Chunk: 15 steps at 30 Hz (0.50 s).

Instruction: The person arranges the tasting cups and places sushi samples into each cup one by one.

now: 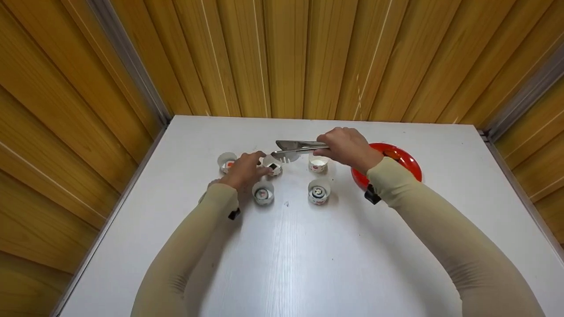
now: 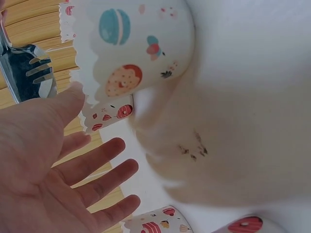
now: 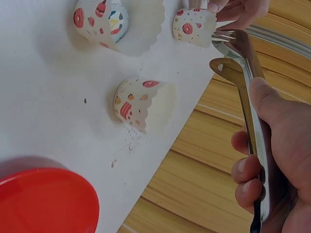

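My right hand (image 1: 346, 147) grips metal serving tongs (image 3: 252, 121) with one forked end and one flat end. Their tips reach left, over a patterned paper baking cup (image 1: 274, 169) that has a small dark piece inside. At that cup is my left hand (image 1: 244, 169), thumb and index finger on either side of its rim. The other fingers of the left hand are spread straight in the left wrist view. Whether the tongs hold anything cannot be made out.
Other paper cups stand around: one with an orange-red piece (image 1: 227, 163), two nearer cups (image 1: 263, 200) (image 1: 318, 200) with round things inside, and another cup (image 1: 318, 166) right of the tongs' tips. A red plate (image 1: 414, 171) lies under my right forearm. Wooden panels (image 1: 286, 66) rise behind the table.
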Available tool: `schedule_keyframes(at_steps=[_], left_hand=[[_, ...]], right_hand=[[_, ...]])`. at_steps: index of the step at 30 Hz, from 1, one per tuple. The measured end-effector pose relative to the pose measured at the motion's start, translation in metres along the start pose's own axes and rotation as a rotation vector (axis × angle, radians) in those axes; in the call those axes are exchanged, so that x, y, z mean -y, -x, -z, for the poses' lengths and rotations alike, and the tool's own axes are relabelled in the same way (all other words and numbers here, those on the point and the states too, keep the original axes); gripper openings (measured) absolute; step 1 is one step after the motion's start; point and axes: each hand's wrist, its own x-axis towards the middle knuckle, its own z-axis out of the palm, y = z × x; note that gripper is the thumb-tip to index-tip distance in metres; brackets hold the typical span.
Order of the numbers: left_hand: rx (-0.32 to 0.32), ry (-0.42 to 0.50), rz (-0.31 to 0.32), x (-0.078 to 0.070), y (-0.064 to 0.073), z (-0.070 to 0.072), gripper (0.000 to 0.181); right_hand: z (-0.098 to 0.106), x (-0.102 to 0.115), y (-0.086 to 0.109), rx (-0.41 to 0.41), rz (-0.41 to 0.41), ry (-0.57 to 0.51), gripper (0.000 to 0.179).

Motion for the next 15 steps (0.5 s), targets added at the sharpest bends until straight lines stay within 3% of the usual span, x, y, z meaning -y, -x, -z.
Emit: schedule_keyframes(at_steps=[10,15], left_hand=[[0.037,0.044,0.044,-0.002,-0.001,0.002,0.059],[0.030,0.049,0.015,-0.001,0.001,0.006,0.063]], right_hand=[[0.006,-0.027,0.019,-0.078,0.005,0.043,0.020],[0.009,-0.042,0.029,-0.100,-0.002,0.058,0.020]])
